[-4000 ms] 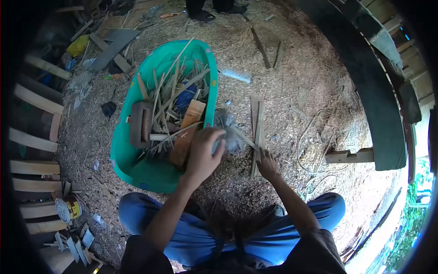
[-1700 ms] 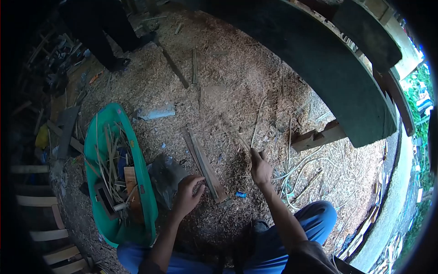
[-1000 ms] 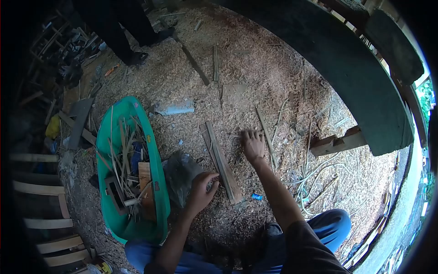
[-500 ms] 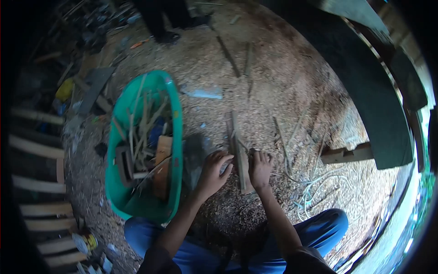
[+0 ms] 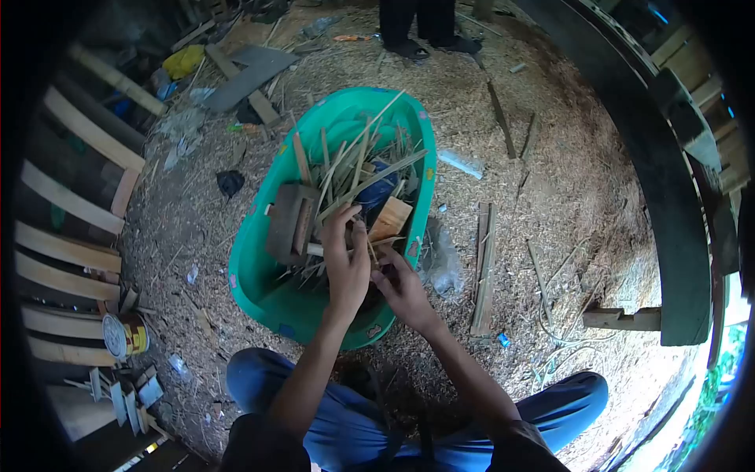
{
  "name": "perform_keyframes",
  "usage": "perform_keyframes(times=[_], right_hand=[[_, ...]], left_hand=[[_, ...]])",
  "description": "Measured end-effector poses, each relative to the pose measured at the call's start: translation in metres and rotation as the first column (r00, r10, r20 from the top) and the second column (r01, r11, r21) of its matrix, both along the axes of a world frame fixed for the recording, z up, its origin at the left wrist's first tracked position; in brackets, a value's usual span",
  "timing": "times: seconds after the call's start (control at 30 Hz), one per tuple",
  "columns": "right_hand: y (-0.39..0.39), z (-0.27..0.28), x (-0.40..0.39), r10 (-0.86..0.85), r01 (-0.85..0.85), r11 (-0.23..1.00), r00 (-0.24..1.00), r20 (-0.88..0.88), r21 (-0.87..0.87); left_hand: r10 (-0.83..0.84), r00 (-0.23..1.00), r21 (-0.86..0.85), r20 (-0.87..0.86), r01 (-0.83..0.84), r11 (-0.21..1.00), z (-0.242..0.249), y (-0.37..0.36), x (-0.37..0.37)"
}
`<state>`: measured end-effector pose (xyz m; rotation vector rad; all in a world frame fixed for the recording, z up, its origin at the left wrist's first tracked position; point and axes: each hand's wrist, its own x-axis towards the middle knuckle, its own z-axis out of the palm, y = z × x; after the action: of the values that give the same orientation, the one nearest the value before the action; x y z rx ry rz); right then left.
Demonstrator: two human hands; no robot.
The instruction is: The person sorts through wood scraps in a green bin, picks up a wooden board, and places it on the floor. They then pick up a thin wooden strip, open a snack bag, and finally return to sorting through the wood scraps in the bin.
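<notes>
A green plastic tub (image 5: 253,259) full of wood scraps stands in front of me. Over its near part is my left hand (image 5: 348,263), open, its fingers stretched toward thin wood strips (image 5: 360,169). My right hand (image 5: 405,291) is beside it, inside the near right rim, thumb and fingers drawn together. Whatever it may pinch is too small to make out; a thin sliver shows between the hands. Close by in the tub are an orange-brown wood block (image 5: 391,218), a dark wooden block with a slot (image 5: 292,224) and something dark blue (image 5: 379,187).
Wood shavings cover the ground. Right of the tub lie a crumpled clear plastic bag (image 5: 444,263) and narrow boards (image 5: 484,271). A can (image 5: 126,337) stands at left near curved slats. A dark beam (image 5: 621,134) runs along the right. Another person's legs (image 5: 417,23) are at the back.
Both hands have moved left, from beside the narrow boards on the ground to over the green tub. The camera view has turned left, so the tub appears nearer the middle.
</notes>
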<state>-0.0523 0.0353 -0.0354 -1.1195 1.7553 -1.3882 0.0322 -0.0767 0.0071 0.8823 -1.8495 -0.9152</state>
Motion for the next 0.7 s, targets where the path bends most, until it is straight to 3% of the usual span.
perform_keyframes(times=[0.1, 0.13, 0.17, 0.2, 0.23, 0.3, 0.37, 0.43, 0.47, 0.5, 0.57, 0.7], right_hand=[[0.022, 0.018, 0.001, 0.004, -0.004, 0.999, 1.000, 0.014, -0.038], [0.033, 0.021, -0.007, 0.000, 0.000, 1.000, 1.000, 0.004, -0.025], [0.048, 0.025, -0.018, 0.046, -0.039, 0.996, 0.995, -0.089, 0.081], [0.064, 0.027, -0.029, 0.091, -0.058, 0.980, 0.981, -0.173, 0.188], [0.082, 0.027, -0.040, 0.065, -0.029, 0.980, 0.982, -0.179, 0.197], [0.119, 0.015, -0.066, 0.152, -0.070, 0.959, 0.945, -0.291, 0.273], [0.161, -0.017, -0.097, 0.091, 0.009, 0.934, 0.961, -0.262, 0.358], [0.195, -0.036, -0.120, -0.071, 0.267, 0.864, 0.904, -0.422, 0.426], [0.209, -0.042, -0.133, -0.017, 0.329, 0.751, 0.877, -0.481, 0.573], [0.219, -0.051, -0.143, -0.050, 0.352, 0.742, 0.878, -0.476, 0.571], [0.235, -0.080, -0.168, -0.220, 0.630, 0.692, 0.648, -0.729, 0.352], [0.270, -0.137, -0.230, -0.410, 0.705, 0.591, 0.682, -0.606, 0.393]], left_hand=[[-0.025, 0.997, 0.112, -0.076, 0.033, 0.993, -0.002, 0.005, -0.003], [-0.045, 0.999, 0.112, -0.027, 0.047, 0.993, -0.004, 0.009, -0.007], [-0.072, 0.997, 0.113, 0.023, 0.069, 0.991, -0.007, 0.013, -0.012], [-0.126, 0.991, 0.208, -0.034, 0.130, 0.969, -0.002, 0.020, -0.017], [-0.154, 0.987, 0.216, -0.042, 0.160, 0.963, -0.006, 0.026, -0.023], [-0.233, 0.963, -0.049, 0.134, 0.241, 0.969, -0.018, 0.036, -0.036], [-0.295, 0.943, -0.074, 0.152, 0.308, 0.948, -0.012, 0.054, -0.049], [-0.426, 0.879, -0.082, 0.213, 0.451, 0.889, -0.009, 0.073, -0.061], [-0.436, 0.867, -0.136, 0.240, 0.474, 0.870, -0.011, 0.085, -0.068], [-0.464, 0.851, -0.138, 0.247, 0.505, 0.852, -0.014, 0.095, -0.074], [-0.589, 0.739, -0.043, 0.327, 0.635, 0.772, -0.020, 0.111, -0.088], [-0.653, 0.672, -0.077, 0.349, 0.715, 0.695, -0.030, 0.147, -0.117]])
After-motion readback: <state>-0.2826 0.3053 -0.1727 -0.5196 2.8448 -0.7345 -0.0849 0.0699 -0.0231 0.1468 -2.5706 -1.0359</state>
